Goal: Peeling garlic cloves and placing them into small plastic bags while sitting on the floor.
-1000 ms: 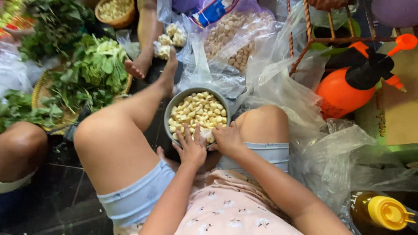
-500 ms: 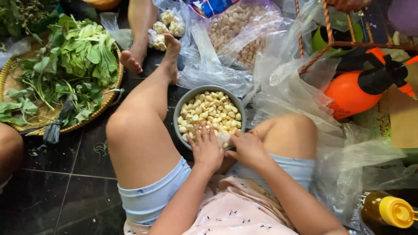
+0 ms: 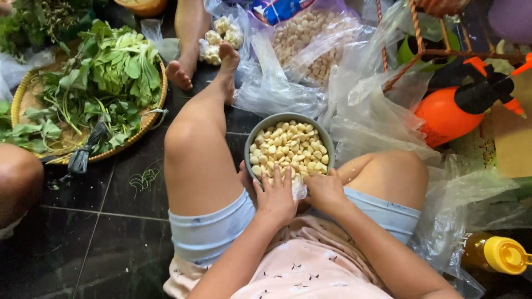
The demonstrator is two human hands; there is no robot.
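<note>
Already the grey bowl between the person's thighs is heaped nearly to its rim with peeled, pale cloves, so much of the peeling looks done. What is left seems to lie farther off: a clear bag of cloves beyond the bowl, and a small pile of whole garlic bulbs on plastic near the far foot. How many in that bag are peeled cannot be told.

The left hand rests at the near rim of the bowl, fingers spread loosely and fairly straight, their tips lying on the nearest cloves. They do not look closed round anything. Just right of it a scrap of thin clear plastic hangs over the near rim, between the two hands.

The right hand sits at the near right rim, fingers curled inward and close together, touching the rim beside the plastic. Whether it pinches a clove or a bit of skin is hidden by the knuckles, so I cannot tell.

To the left a flat woven tray holds leafy greens, well apart from the bowl. To the right an orange spray bottle lies among crumpled clear bags, and a bottle with a yellow cap stands at the near right. Another person's knee shows at the left edge.
</note>
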